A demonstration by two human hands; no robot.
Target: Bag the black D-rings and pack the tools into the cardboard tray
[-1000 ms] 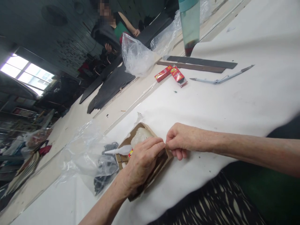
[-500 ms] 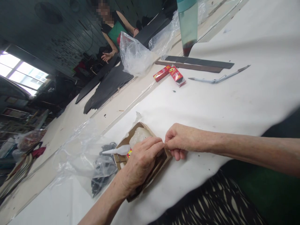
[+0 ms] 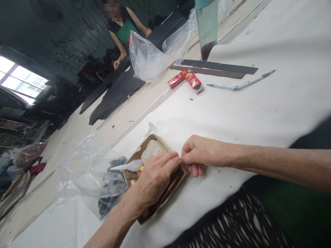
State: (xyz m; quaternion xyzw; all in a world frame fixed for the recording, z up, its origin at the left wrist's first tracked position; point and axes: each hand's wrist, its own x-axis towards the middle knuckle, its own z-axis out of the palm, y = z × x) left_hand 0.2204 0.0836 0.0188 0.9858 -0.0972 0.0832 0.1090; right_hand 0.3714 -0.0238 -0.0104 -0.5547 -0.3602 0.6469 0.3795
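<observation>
A cardboard box stands on the white sheet, holding a pale translucent lump and a white bottle with a long nozzle. Over the box's near side lies my left hand, its fingers bent together and their tips hidden. My right hand is closed in a pinch at the box's right corner. The two hands meet fingertip to fingertip; whatever is between them is too small or hidden to make out.
Left of the box lies a clear plastic bag with dark cord-like material. Beyond are two red small boxes, a thin blade-like tool, dark strips and a bottle. A person sits across the table.
My hands keep nearly the same pose at the box. The view has shifted slightly. The person across has lowered a hand toward the black sheets.
</observation>
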